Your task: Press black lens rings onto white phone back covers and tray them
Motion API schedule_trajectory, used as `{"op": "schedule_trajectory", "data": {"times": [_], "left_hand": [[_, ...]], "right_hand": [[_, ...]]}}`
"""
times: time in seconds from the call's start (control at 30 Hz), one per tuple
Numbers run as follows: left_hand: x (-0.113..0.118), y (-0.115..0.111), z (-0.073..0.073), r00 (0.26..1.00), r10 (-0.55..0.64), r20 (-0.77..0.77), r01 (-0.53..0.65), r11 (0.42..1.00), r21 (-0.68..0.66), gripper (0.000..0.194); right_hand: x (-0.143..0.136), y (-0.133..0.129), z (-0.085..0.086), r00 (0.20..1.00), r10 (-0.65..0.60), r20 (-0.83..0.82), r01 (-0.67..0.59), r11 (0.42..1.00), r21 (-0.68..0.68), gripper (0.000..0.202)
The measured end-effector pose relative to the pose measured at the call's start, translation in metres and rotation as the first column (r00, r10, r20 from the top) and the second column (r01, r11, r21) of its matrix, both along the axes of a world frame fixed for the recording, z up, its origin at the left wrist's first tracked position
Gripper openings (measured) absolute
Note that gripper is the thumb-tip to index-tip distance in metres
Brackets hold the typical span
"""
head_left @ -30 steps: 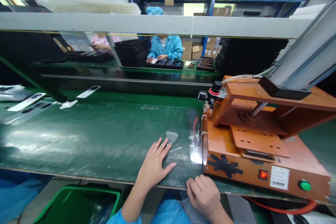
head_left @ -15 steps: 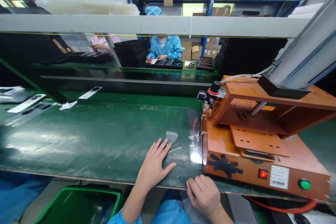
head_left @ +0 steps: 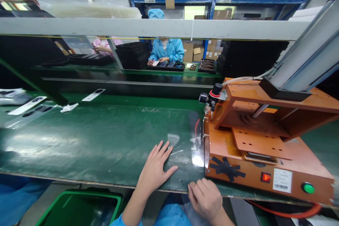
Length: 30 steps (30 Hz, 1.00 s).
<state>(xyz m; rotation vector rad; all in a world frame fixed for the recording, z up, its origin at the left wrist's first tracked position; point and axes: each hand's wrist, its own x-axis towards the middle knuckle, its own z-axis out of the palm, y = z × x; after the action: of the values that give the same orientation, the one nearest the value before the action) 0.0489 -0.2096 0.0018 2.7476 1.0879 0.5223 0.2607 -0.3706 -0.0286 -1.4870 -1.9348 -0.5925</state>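
Observation:
My left hand (head_left: 156, 167) lies flat on the green bench (head_left: 106, 137), fingers spread and nothing in it. Its fingertips rest beside a small clear plastic piece (head_left: 173, 139). At the bench's front edge, my right hand (head_left: 206, 196) is curled with its fingers bent in; whether it holds anything is hidden. To the right of both hands stands an orange press machine (head_left: 259, 155) with a lit red switch (head_left: 265, 177) and a green button (head_left: 308, 188).
White strips with dark ovals (head_left: 28, 106) lie at the far left. A green bin (head_left: 66, 197) stands below the front edge. Across the bench, a person in blue (head_left: 172, 49) works at a black tray; another person in pink is further left.

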Motion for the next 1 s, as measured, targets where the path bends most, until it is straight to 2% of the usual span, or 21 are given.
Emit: {"op": "schedule_trajectory", "data": {"times": [0.57, 1.0], "left_hand": [[-0.0006, 0.0005, -0.0020, 1.000, -0.004, 0.011, 0.004, 1.000, 0.006, 0.074], [-0.0006, 0.0011, -0.0038, 1.000, -0.002, 0.009, 0.002, 1.000, 0.003, 0.075]], "right_hand": [[-0.0008, 0.0003, 0.0000, 1.000, -0.006, 0.007, 0.006, 1.000, -0.022, 0.003], [-0.0013, 0.0011, 0.0026, 1.000, -0.008, 0.005, 0.008, 1.000, 0.011, 0.004]]}}
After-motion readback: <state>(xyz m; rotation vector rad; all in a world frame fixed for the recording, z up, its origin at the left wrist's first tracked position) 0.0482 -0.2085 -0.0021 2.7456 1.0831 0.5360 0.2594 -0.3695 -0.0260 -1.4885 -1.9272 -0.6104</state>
